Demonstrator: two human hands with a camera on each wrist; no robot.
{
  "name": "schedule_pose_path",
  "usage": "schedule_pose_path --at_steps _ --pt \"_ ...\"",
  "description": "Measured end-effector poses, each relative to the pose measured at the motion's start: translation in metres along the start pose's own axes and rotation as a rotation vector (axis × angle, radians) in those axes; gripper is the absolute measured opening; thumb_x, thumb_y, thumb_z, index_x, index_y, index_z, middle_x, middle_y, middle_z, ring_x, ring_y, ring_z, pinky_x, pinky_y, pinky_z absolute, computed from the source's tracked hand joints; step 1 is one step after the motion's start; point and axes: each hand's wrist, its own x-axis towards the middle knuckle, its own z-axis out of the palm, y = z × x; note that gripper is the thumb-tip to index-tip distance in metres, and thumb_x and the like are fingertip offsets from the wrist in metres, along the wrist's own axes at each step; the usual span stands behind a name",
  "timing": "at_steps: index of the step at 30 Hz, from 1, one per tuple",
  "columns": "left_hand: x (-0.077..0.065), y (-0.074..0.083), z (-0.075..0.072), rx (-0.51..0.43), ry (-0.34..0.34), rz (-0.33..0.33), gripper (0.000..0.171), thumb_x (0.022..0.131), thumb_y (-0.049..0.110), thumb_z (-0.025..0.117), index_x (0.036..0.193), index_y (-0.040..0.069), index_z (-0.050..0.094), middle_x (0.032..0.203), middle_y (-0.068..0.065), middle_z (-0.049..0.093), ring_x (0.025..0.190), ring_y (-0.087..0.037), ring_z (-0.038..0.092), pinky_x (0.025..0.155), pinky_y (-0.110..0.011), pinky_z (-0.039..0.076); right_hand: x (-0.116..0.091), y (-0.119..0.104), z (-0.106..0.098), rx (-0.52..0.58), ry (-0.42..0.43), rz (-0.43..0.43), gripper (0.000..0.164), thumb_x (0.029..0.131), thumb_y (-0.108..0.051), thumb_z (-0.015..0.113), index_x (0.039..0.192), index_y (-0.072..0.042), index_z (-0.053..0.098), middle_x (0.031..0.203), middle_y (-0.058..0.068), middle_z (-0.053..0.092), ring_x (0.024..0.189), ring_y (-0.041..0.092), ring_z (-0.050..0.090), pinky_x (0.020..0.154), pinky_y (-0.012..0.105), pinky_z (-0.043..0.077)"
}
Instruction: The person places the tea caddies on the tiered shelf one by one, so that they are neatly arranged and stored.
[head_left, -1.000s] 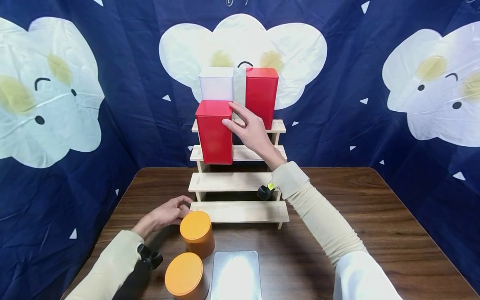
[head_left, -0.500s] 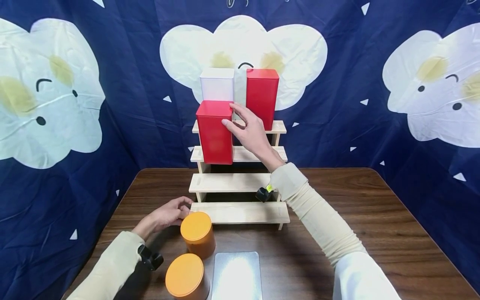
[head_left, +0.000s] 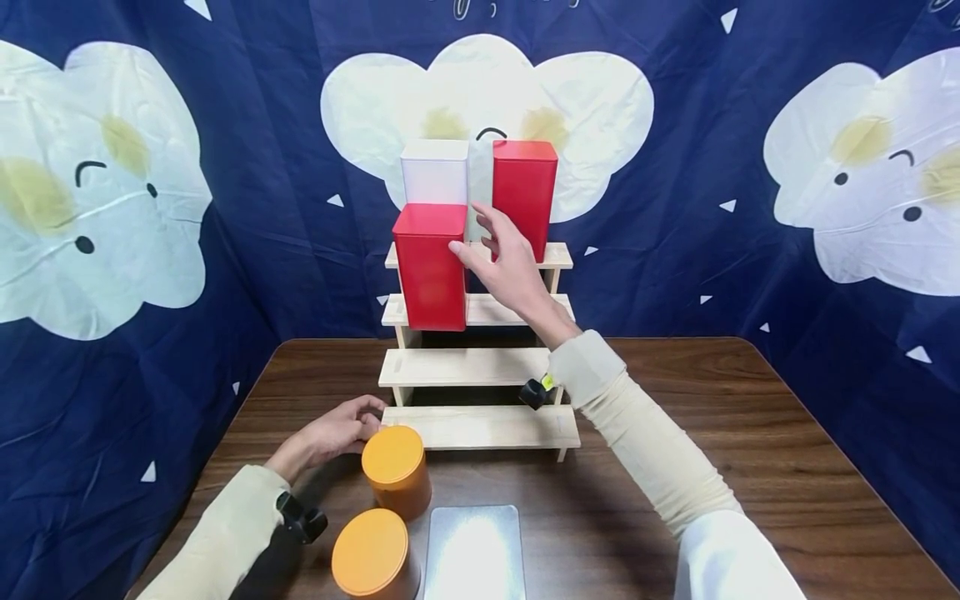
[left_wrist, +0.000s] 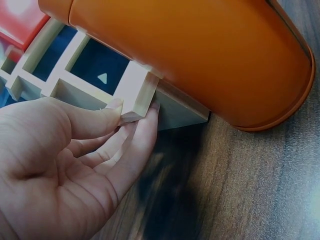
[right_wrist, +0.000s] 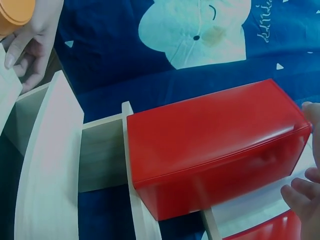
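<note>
My right hand (head_left: 516,265) is spread beside the upper right edge of a red rectangular tin (head_left: 430,279). Its thumb overlaps the tin's edge in the head view; whether it touches I cannot tell. The tin stands upright at the left of the second-highest step of a wooden stepped rack (head_left: 465,367). Down at the left, my left hand (head_left: 335,433) pinches the end of the lowest shelf board (left_wrist: 135,90) between thumb and fingers. An orange round tin (head_left: 393,471) stands just in front of that hand.
On the top step are a white tin (head_left: 435,171) and another red tin (head_left: 523,196). A second orange tin (head_left: 371,554) and a shiny silver rectangular item (head_left: 475,550) are at the front of the wooden table (head_left: 675,417). A blue curtain (head_left: 675,308) hangs behind.
My right fingers have come off the top edge of the front red tin and spread, the hand shifting slightly right. The tin stays put. My left hand keeps its hold on the board.
</note>
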Motion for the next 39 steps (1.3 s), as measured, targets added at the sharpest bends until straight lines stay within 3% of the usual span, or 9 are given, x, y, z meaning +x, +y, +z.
schedule_pose_path --at_steps 6,12,17,23,26,33,39 --pt "0.000 0.000 0.000 0.002 -0.006 0.003 0.050 0.082 -0.008 0.046 0.130 -0.006 0.032 0.093 -0.012 0.055 0.084 -0.019 0.059 0.077 -0.037 0.055 -0.016 -0.003 -0.006 -0.036 -0.003 -0.061 0.068 0.085 -0.037 0.066 0.143 -0.016 0.039 0.144 0.003 0.042 0.129 0.018 0.046 0.101 0.037 0.045" --pt "0.000 0.002 -0.001 -0.003 -0.006 -0.002 0.051 0.082 -0.007 0.047 0.130 -0.006 0.032 0.093 -0.011 0.054 0.084 -0.019 0.059 0.077 -0.037 0.054 -0.038 -0.007 -0.011 -0.053 -0.017 -0.140 0.063 0.086 -0.031 0.067 0.142 -0.013 0.042 0.141 0.002 0.044 0.126 0.016 0.047 0.101 0.035 0.045" --pt "0.000 0.004 -0.002 0.011 -0.001 -0.006 0.051 0.082 -0.006 0.047 0.131 -0.005 0.031 0.093 -0.012 0.054 0.084 -0.019 0.058 0.077 -0.037 0.054 -0.055 -0.014 -0.018 -0.060 -0.027 -0.138 0.062 0.087 -0.026 0.068 0.141 -0.015 0.042 0.140 0.000 0.046 0.125 0.012 0.048 0.102 0.032 0.044" --pt "0.001 0.004 -0.003 0.016 0.003 -0.007 0.050 0.082 -0.006 0.047 0.130 -0.005 0.032 0.093 -0.011 0.054 0.083 -0.019 0.058 0.076 -0.037 0.054 -0.079 -0.038 -0.027 0.017 -0.057 -0.129 0.059 0.086 -0.009 0.066 0.139 -0.001 0.041 0.139 0.015 0.046 0.125 0.026 0.050 0.104 0.042 0.042" --pt "0.002 0.003 -0.002 0.010 -0.004 -0.001 0.051 0.081 -0.006 0.046 0.130 -0.006 0.031 0.093 -0.011 0.054 0.083 -0.020 0.058 0.076 -0.037 0.054 -0.091 -0.048 -0.030 0.066 -0.086 -0.096 0.057 0.087 -0.005 0.064 0.139 0.001 0.041 0.140 0.016 0.046 0.126 0.028 0.050 0.104 0.045 0.042" --pt "0.002 0.000 0.000 0.012 -0.003 0.006 0.051 0.081 -0.006 0.047 0.129 -0.005 0.033 0.093 -0.012 0.054 0.083 -0.020 0.058 0.077 -0.037 0.054 -0.110 -0.022 -0.029 0.140 -0.139 -0.089 0.058 0.088 -0.013 0.066 0.141 -0.015 0.042 0.142 0.001 0.046 0.125 0.016 0.051 0.103 0.034 0.044" --pt "0.001 0.000 0.000 0.010 -0.008 0.008 0.051 0.080 -0.007 0.046 0.130 -0.006 0.032 0.092 -0.011 0.053 0.083 -0.019 0.057 0.076 -0.036 0.054 -0.130 -0.021 -0.029 0.163 -0.167 -0.105 0.061 0.086 -0.009 0.068 0.141 -0.012 0.042 0.142 0.003 0.047 0.125 0.017 0.052 0.101 0.031 0.045"
